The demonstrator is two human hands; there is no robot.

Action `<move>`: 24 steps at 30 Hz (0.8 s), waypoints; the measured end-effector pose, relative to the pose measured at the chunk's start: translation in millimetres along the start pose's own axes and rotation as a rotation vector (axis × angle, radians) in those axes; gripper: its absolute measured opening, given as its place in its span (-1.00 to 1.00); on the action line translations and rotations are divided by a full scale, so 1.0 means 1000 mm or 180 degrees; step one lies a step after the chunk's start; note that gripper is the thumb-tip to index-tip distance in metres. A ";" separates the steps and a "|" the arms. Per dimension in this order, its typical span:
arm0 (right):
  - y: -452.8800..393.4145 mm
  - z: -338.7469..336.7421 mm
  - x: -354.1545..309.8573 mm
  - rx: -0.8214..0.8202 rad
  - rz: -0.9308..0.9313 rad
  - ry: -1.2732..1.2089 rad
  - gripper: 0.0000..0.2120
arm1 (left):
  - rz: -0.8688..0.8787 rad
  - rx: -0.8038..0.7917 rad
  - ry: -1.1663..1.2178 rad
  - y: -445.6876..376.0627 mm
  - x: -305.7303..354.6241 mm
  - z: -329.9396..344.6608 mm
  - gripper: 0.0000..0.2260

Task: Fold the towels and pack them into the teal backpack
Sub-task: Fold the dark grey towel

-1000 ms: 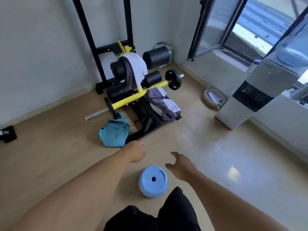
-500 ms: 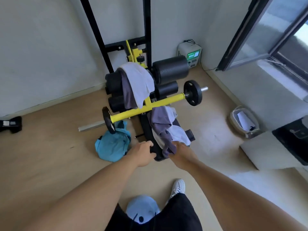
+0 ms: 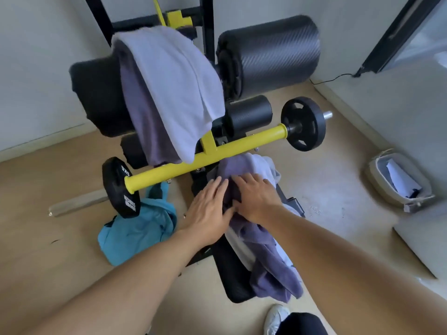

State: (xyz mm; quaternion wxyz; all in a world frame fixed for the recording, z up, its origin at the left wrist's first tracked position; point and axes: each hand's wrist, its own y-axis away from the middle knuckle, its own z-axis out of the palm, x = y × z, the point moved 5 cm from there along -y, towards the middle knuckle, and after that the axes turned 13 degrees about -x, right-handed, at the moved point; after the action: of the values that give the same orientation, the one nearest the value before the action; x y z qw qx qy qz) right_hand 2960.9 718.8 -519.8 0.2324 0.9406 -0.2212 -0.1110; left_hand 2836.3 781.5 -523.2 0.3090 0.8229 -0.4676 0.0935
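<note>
Gym floor closer, both hands [image 3: 232, 204] now flat on purple towel [image 3: 268, 257]

Daylight from your right filled the room.
Your wide lens bowed the wall edges, the floor [image 3: 338, 189] showed pale glare, and the forearms near the frame's bottom looked soft.

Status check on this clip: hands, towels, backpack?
Left hand and right hand flat on purple towel. Teal backpack on floor, nothing packed. Yellow bar overhead.
</note>
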 end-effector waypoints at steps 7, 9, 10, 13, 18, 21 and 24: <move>-0.035 0.041 0.002 0.2093 -0.0389 -0.0194 -0.86 | 0.0795 0.1312 0.0003 -0.032 -0.037 0.063 -0.42; -0.034 0.043 0.004 0.2445 -0.0423 -0.0053 -0.86 | 0.0909 0.1576 0.0078 -0.033 -0.039 0.066 -0.42; -0.035 0.044 0.003 0.2533 -0.0442 0.0012 -0.86 | 0.0935 0.1664 0.0069 -0.035 -0.042 0.068 -0.41; -0.034 0.045 0.003 0.2559 -0.0359 -0.0017 -0.80 | 0.0951 0.1727 0.0049 -0.036 -0.045 0.073 -0.36; -0.023 0.040 0.001 0.1307 -0.0205 -0.0113 -0.45 | 0.0841 0.1405 0.0026 -0.038 -0.047 0.072 -0.21; -0.013 0.034 0.006 0.0860 -0.0057 -0.0212 -0.47 | 0.0766 0.1081 0.0012 -0.026 -0.047 0.072 -0.28; 0.000 0.034 0.005 0.1178 0.0120 -0.0426 -0.55 | 0.0703 0.0729 -0.0085 0.004 -0.051 0.076 -0.33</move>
State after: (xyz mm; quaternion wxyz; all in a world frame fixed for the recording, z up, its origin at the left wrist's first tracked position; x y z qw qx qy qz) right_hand 2955.0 703.3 -549.8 0.0423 0.9535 -0.2703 -0.1264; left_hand 2795.3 770.8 -604.3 0.1947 0.7975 -0.5456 0.1687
